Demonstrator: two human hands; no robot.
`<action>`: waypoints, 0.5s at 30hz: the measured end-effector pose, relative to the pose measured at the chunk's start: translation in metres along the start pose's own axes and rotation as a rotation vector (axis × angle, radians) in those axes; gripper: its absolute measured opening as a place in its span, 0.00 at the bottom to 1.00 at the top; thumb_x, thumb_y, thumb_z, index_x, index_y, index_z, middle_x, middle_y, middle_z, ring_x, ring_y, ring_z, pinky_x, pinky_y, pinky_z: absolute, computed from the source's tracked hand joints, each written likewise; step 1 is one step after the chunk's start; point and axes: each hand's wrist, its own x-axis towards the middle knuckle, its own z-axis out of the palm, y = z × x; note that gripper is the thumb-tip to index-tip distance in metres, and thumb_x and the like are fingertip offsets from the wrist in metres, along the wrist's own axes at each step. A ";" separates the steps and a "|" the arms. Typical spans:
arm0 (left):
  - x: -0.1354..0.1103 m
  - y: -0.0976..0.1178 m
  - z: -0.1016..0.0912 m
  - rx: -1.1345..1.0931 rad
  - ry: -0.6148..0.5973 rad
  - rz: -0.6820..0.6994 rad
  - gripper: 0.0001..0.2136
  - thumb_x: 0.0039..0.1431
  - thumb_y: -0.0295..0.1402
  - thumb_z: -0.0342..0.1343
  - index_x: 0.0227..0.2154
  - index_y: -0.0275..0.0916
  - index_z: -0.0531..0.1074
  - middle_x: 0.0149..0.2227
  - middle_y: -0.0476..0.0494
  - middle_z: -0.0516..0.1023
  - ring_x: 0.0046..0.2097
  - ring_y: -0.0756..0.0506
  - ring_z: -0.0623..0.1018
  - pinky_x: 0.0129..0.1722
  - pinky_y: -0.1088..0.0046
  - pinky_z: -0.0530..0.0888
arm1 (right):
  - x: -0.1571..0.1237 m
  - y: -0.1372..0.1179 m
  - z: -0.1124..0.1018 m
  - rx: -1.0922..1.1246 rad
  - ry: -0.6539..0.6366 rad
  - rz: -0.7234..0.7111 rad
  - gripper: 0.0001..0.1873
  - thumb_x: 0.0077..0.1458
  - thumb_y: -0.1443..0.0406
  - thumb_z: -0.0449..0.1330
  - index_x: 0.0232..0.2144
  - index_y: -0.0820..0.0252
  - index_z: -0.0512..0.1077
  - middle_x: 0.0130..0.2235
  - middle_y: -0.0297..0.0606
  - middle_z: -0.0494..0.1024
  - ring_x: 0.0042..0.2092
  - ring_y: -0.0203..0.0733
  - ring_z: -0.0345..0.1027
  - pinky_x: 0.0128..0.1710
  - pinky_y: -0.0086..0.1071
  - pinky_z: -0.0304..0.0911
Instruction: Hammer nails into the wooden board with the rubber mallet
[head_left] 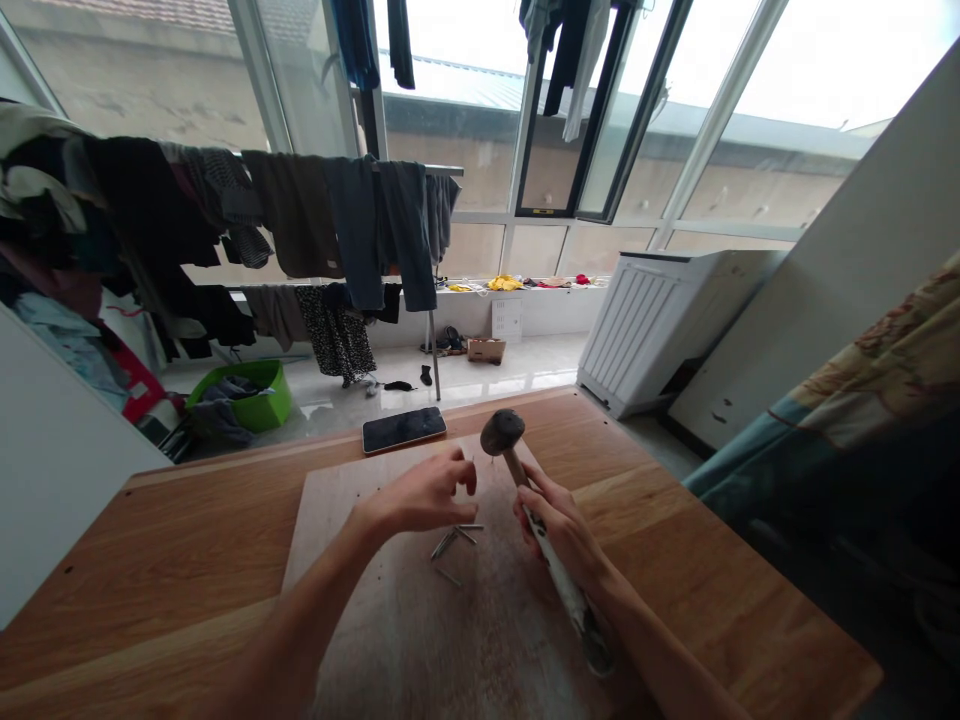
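Note:
My right hand (551, 515) is wrapped round the handle of a rubber mallet (502, 432). The mallet's dark head is raised at the far end, and its worn, pale handle slants back toward me. My left hand (427, 490) hovers over a thin wooden board (390, 620), fingers curled and thumb apart, with nothing visible between them. Below it, several loose metal nails (446, 543) lie on the board. Just under the mallet head, a thin upright nail (493, 461) seems to stand in the board. Small dark dots mark the board's left part.
The board lies on a larger wooden tabletop (150, 560). A phone (405, 430) rests flat at the far edge. Beyond stand a drying rack with clothes (300, 215), a green basin (270, 390) and a white ribbed appliance (637, 320). A curtain (840, 400) hangs at right.

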 end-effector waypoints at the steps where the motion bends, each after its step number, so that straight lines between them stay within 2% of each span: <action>1: -0.003 0.007 -0.001 0.021 -0.058 0.014 0.06 0.47 0.33 0.65 0.30 0.43 0.75 0.35 0.49 0.73 0.33 0.47 0.74 0.33 0.72 0.71 | 0.001 0.000 0.000 -0.002 -0.001 -0.002 0.23 0.59 0.53 0.56 0.53 0.57 0.67 0.25 0.24 0.65 0.16 0.29 0.56 0.12 0.23 0.53; 3: -0.005 0.019 0.003 0.063 -0.127 0.028 0.05 0.44 0.29 0.65 0.26 0.42 0.75 0.35 0.48 0.73 0.33 0.46 0.73 0.32 0.71 0.69 | 0.001 0.001 0.000 -0.011 -0.004 0.000 0.24 0.58 0.53 0.57 0.53 0.57 0.67 0.24 0.24 0.65 0.16 0.29 0.56 0.12 0.23 0.53; 8: -0.002 0.029 0.015 0.100 -0.146 0.042 0.07 0.42 0.21 0.59 0.20 0.40 0.72 0.34 0.44 0.74 0.35 0.43 0.73 0.33 0.69 0.68 | 0.001 0.001 0.000 -0.043 -0.001 -0.008 0.25 0.59 0.53 0.57 0.55 0.57 0.67 0.24 0.24 0.64 0.17 0.30 0.56 0.13 0.25 0.54; 12: 0.002 0.018 0.011 0.012 -0.116 0.066 0.07 0.42 0.21 0.60 0.22 0.41 0.73 0.30 0.48 0.75 0.32 0.46 0.73 0.31 0.72 0.69 | 0.000 0.000 0.000 -0.039 -0.007 -0.007 0.27 0.59 0.53 0.56 0.56 0.58 0.66 0.24 0.24 0.64 0.17 0.30 0.56 0.13 0.25 0.54; 15: 0.006 -0.003 0.007 -0.095 -0.002 0.039 0.06 0.49 0.24 0.59 0.29 0.41 0.75 0.29 0.51 0.77 0.31 0.49 0.75 0.32 0.75 0.70 | 0.000 -0.001 0.001 -0.027 0.006 0.007 0.27 0.58 0.53 0.56 0.56 0.58 0.65 0.24 0.25 0.65 0.17 0.30 0.56 0.13 0.24 0.54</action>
